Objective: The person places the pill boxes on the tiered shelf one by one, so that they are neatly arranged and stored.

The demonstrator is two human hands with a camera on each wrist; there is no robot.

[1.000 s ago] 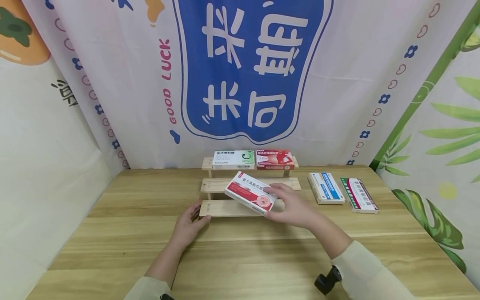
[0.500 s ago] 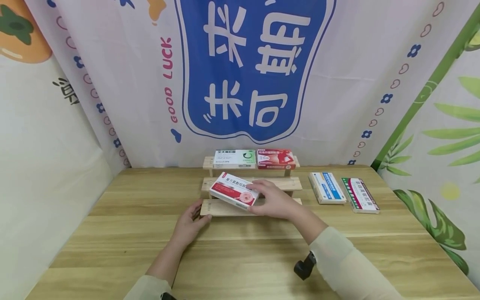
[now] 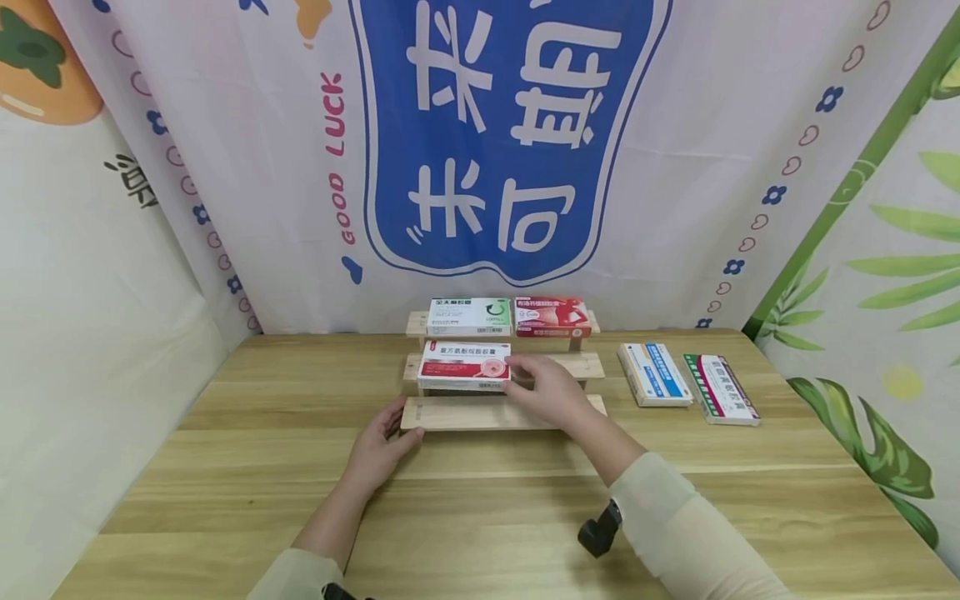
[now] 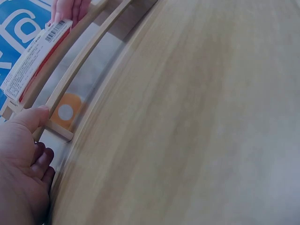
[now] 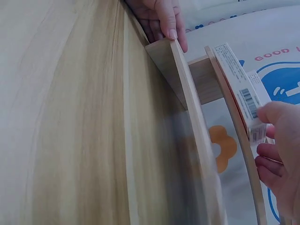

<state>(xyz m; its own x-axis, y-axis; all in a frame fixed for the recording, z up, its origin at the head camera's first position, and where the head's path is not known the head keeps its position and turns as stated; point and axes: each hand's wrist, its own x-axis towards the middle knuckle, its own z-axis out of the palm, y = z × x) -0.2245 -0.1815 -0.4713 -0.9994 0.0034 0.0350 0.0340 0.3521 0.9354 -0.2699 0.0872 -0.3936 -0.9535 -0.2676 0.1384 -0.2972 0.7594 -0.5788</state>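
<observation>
A white-and-red medicine box point(image 3: 464, 365) lies level on the left half of the middle tier of a three-step wooden display rack point(image 3: 491, 413). My right hand point(image 3: 551, 392) pinches its right end, thumb on the near side, as the right wrist view shows with the box's barcode side point(image 5: 243, 89). My left hand point(image 3: 378, 450) grips the left end of the lowest tier; in the left wrist view its thumb point(image 4: 33, 117) rests on the wood edge with the fingers curled below. On the top tier sit a green-and-white box point(image 3: 468, 317) and a red box point(image 3: 551, 317), side by side.
To the right of the rack, a blue-and-white box point(image 3: 655, 375) and a green, white and magenta box point(image 3: 722, 389) lie on the wooden table point(image 3: 480, 517). A printed cloth point(image 3: 675, 167) hangs right behind the rack.
My right hand has carried the white-and-red box leftward and turned it from slanted to straight, down onto the middle tier. The left hand keeps its place on the rack.
</observation>
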